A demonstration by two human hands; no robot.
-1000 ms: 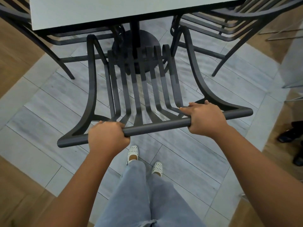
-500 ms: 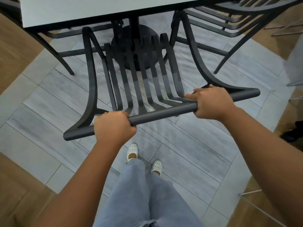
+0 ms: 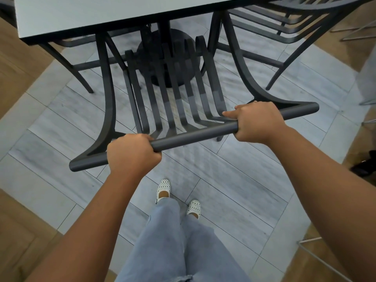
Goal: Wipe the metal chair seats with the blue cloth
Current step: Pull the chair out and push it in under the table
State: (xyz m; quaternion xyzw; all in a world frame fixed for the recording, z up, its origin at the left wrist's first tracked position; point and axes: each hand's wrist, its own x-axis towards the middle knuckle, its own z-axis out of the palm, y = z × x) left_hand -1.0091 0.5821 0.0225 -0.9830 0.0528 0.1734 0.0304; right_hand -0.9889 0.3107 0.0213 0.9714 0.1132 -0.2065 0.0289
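The metal chair (image 3: 168, 102) stands on the tiled floor (image 3: 234, 180) with its slatted seat tucked partly under the pale surface (image 3: 91, 13), its round top rail nearest the person. Both hands are wrapped around that rail — the left hand (image 3: 132, 153) gripping near its left end, the right hand (image 3: 258, 123) near its right end with the forefinger lying along the bar. The blue cloth is nowhere in view. The chair looks rigid and fairly heavy, all dark painted steel, so it should slide or tip as one stiff piece rather than flex. The smooth rail could be slippery, which makes a full two-handed hold, set wide apart, the sensible grasp. The thin seat slats leave gaps — a cloth would need to run along each strip.
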